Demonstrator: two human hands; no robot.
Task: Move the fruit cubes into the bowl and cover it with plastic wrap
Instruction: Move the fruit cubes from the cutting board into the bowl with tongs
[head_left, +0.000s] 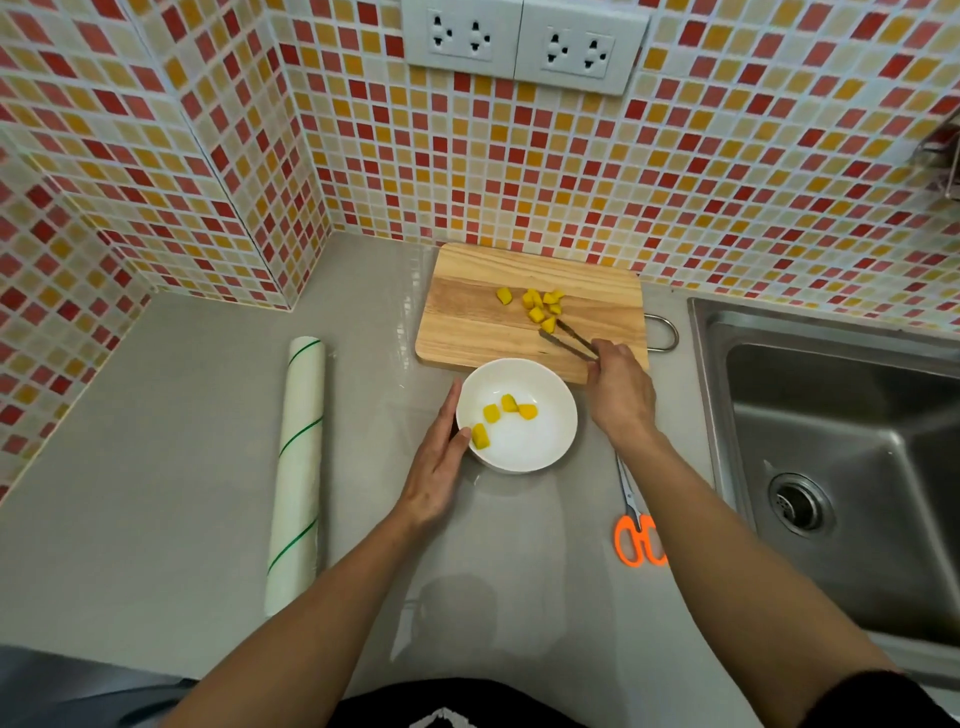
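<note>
Legible text: none found | labels, brands, numbers, signs: none readable | wall sockets (524, 41): unmarked as seen | plastic wrap roll (297, 467): green stripes only, no lettering made out

head-worn view, looking steeply down, close over counter (208, 467)

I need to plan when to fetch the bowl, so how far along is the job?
Done: four yellow fruit cubes lie in the white round bowl. In hand: the right hand aims metal tongs at cubes on the wooden cutting board; the left hand steadies the bowl. Left: remaining cubes, then the plastic wrap roll.
</note>
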